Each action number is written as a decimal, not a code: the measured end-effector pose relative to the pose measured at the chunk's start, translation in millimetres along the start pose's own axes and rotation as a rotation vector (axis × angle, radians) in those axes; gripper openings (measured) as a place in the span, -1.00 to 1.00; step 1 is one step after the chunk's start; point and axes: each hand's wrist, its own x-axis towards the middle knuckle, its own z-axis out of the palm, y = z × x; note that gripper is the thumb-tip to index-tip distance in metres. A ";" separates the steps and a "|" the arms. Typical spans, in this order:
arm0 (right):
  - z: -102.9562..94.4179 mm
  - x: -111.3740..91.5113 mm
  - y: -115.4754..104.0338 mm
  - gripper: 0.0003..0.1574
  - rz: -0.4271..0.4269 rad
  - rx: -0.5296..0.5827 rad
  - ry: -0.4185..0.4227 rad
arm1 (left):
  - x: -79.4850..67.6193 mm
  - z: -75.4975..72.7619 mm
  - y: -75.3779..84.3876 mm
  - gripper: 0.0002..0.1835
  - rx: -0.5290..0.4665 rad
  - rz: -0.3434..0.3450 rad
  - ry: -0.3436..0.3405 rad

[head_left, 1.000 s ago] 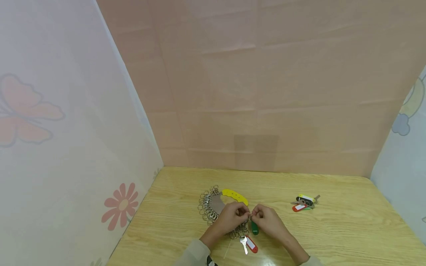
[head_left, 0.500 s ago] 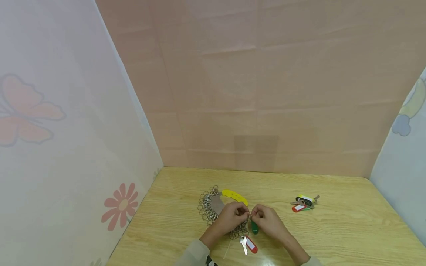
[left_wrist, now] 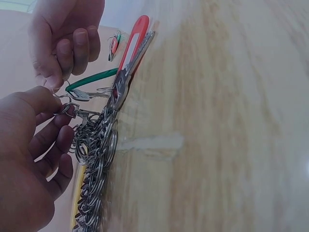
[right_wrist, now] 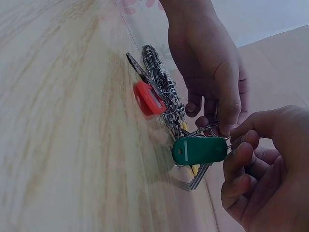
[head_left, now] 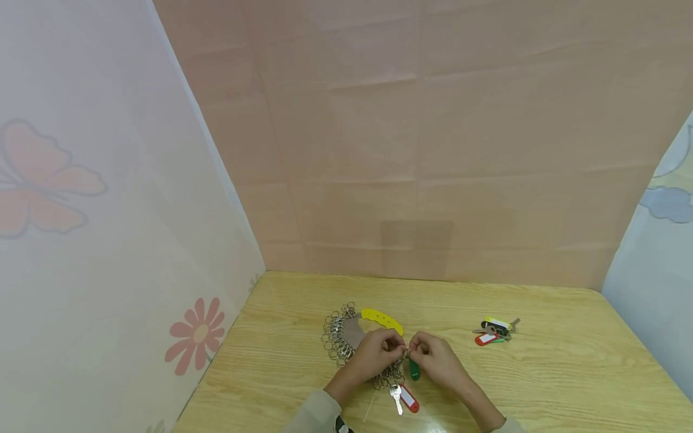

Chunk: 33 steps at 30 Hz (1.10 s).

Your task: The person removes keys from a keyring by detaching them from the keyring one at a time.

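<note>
My left hand (head_left: 375, 355) pinches a metal key ring (left_wrist: 62, 110) that hangs from a small clip on the key holder. The holder has a yellow handle (head_left: 382, 320), a grey plate (head_left: 354, 332) and a fringe of metal rings (head_left: 334, 340). Close beside it, my right hand (head_left: 440, 362) pinches the thin wire loop of a green key tag (right_wrist: 200, 151). A key (right_wrist: 199, 178) hangs by this tag, partly hidden behind it. The two hands' fingertips meet at the rings. Below them, a silver key (head_left: 397, 398) and a red key tag (head_left: 409, 399) hang from the holder's fringe.
To the right on the wooden table (head_left: 563, 367) lies a small pile of keys and tags (head_left: 496, 329), with yellow, black, red and green among them. A brown sheet (head_left: 346, 150) backs the table, and pale printed walls stand at both sides.
</note>
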 end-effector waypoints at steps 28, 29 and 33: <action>3.5 0.6 5.5 -0.94 0.047 0.026 -0.018 | -0.8 1.3 -0.8 -0.92 -0.012 0.003 0.004; 3.7 0.8 6.1 -0.93 0.050 0.028 -0.018 | -0.8 1.3 -0.7 -0.92 -0.015 0.001 0.003; 4.1 1.5 7.7 -0.88 0.061 0.039 -0.021 | -1.0 1.5 -0.3 -0.92 -0.023 -0.003 0.004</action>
